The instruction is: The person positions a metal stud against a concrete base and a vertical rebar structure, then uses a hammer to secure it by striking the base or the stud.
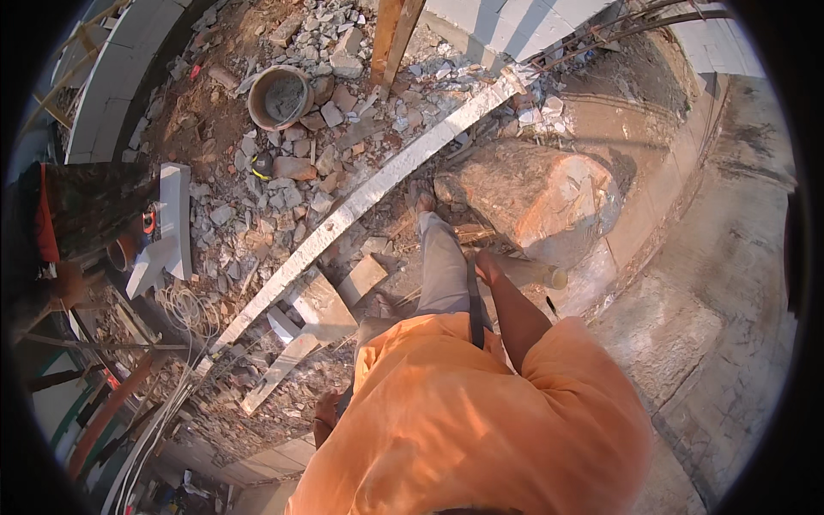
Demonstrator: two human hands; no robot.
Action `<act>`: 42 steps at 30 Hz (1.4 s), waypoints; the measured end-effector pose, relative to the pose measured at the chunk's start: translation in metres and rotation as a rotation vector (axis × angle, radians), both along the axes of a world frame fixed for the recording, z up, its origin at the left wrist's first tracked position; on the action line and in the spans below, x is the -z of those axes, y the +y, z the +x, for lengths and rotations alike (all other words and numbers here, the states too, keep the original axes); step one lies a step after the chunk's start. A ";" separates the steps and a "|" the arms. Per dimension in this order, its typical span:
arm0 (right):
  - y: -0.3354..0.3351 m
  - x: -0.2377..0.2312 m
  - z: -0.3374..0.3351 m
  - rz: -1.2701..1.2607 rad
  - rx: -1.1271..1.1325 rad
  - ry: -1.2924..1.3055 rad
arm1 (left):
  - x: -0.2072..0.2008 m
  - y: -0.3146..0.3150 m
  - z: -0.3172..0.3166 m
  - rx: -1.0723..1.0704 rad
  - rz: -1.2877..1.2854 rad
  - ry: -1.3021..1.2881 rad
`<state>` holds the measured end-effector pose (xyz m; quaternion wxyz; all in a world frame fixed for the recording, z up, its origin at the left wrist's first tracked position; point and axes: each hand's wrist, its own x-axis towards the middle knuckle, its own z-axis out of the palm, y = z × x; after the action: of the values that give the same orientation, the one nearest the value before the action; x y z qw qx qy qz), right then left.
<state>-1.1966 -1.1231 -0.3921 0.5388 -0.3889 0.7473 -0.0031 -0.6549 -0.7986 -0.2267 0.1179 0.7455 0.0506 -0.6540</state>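
Observation:
My right hand (pixel 487 268) hangs in front of my right thigh, beside a dark strap (pixel 475 300). Its fingers are small and partly hidden, so I cannot tell whether they hold anything. Just beyond that forearm lies a pale cylinder (pixel 546 274), with a round end facing right. Low at my left side, my left hand (pixel 326 407) shows only in part next to my orange shirt (pixel 481 421), its fingers unclear. One foot (pixel 421 199) is planted ahead, close to a long whitish concrete beam (pixel 378 184) that slants across the rubble.
A mortar bucket (pixel 281 98) stands among broken stones. To its right rises a wooden post (pixel 395 39). Beside my leading leg sits a large rough block (pixel 541 193). Boards (pixel 322 313) and a cable coil (pixel 187 311) lie leftward, near another person (pixel 94 210). A concrete ledge (pixel 730 257) runs along the right.

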 end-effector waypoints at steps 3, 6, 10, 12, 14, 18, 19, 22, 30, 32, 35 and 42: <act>-0.121 -0.044 0.062 -0.013 0.067 -0.144 | -0.075 -0.041 -0.026 0.467 -0.210 0.047; -0.198 -0.049 0.034 0.167 0.407 -0.271 | -0.102 -0.139 -0.067 -0.247 0.105 0.110; -0.270 0.019 0.018 0.074 0.409 -0.222 | -0.114 -0.193 -0.086 -0.213 0.192 0.094; -0.302 0.063 -0.004 0.049 0.413 -0.209 | -0.103 -0.205 -0.096 -0.177 0.295 0.116; -0.344 0.085 0.006 -0.009 0.300 -0.182 | -0.101 -0.179 -0.090 -0.288 0.390 0.222; -0.384 0.135 0.007 -0.216 -0.341 0.368 | -0.062 -0.222 -0.086 -0.148 0.503 0.124; -0.400 0.125 0.028 -0.048 -0.329 0.231 | -0.056 -0.236 -0.081 -0.111 0.497 0.077; -0.391 0.149 0.009 0.108 -0.415 0.107 | -0.015 -0.304 -0.083 0.086 0.450 0.062; -0.218 0.119 0.039 -0.483 -0.292 -0.013 | -0.010 -0.412 -0.100 0.426 0.261 -0.030; -0.236 0.083 0.050 -0.251 -0.891 -0.066 | -0.030 -0.417 -0.088 0.433 0.170 -0.118; -0.223 0.059 0.030 -0.223 -0.323 -0.100 | -0.038 -0.423 -0.087 0.537 0.109 -0.155; -0.331 0.102 -0.071 -0.408 1.355 -0.286 | 0.011 -0.425 -0.097 0.901 -0.202 -0.303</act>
<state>-1.2679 -1.4541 -0.4941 0.4277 0.0713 0.7308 -0.5271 -0.7515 -1.2231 -0.2375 -0.0991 0.7649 -0.3587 -0.5258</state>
